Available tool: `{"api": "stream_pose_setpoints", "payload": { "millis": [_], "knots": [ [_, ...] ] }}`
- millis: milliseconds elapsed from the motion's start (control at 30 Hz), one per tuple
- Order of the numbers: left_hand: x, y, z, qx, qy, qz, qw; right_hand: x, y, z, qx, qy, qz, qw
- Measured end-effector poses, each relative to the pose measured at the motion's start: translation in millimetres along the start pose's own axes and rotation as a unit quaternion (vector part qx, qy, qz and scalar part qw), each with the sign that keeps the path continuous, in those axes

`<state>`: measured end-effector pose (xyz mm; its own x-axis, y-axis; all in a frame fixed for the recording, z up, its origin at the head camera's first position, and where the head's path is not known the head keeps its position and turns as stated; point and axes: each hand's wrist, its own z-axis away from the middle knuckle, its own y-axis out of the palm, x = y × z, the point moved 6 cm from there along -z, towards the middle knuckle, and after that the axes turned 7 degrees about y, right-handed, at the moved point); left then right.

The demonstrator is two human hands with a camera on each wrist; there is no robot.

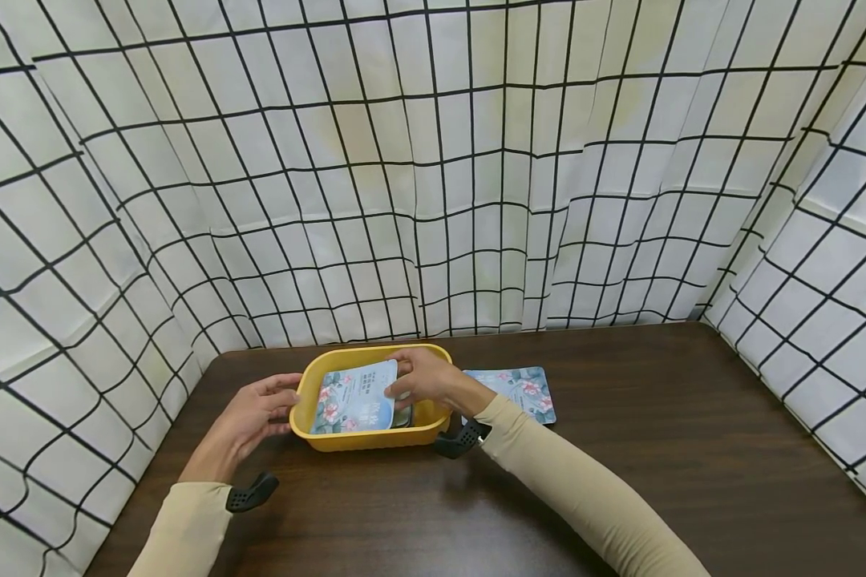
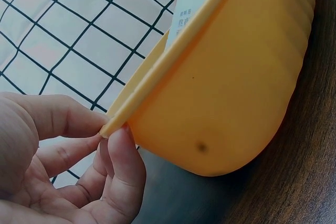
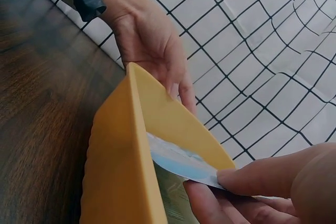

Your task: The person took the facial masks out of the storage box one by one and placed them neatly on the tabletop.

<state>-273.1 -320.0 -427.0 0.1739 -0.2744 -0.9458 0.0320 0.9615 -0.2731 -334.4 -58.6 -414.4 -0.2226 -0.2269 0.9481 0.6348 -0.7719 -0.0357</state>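
Note:
A yellow plastic basin (image 1: 368, 442) stands at the far left of the table. My left hand (image 1: 260, 409) pinches its left rim between thumb and fingers, as the left wrist view shows up close. Inside the basin, my right hand (image 1: 429, 378) holds the right edge of a flat blue floral sachet (image 1: 357, 397), thumb on top and fingers beneath. The sachet slants over the basin's left part and bends slightly in the right wrist view. Under it shows part of a greenish flat item (image 3: 176, 198), mostly hidden.
Another blue floral sachet (image 1: 523, 389) lies on the table right of the basin, partly behind my right wrist. The dark wooden table (image 1: 657, 433) extends to the right. A white curtain with black grid lines (image 1: 462, 200) encloses the back and sides.

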Motion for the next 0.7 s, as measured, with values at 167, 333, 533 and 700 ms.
{"api": "stream_pose_setpoints", "payload": {
  "millis": [167, 333, 533, 700],
  "knots": [
    [-0.6, -0.8, 0.4, 0.0, -0.002, 0.0, 1.0, -2.4, 3.2, -0.3, 0.019, 0.002, 0.012, 0.9997],
    [-0.7, -0.7, -0.3, -0.001, -0.003, 0.0, 1.0, -4.1, 4.7, 0.6, 0.021, -0.003, 0.027, 0.9994],
    [-0.8, -0.5, 0.3, 0.001, -0.001, -0.003, 1.0, -1.3, 7.8, 2.8, -0.011, -0.028, 0.096, 0.9949],
    [-1.7, 0.3, 1.0, 0.002, -0.001, -0.001, 1.0, 0.5, 8.6, 4.3, -0.033, -0.034, 0.129, 0.9905]
  ]
}}
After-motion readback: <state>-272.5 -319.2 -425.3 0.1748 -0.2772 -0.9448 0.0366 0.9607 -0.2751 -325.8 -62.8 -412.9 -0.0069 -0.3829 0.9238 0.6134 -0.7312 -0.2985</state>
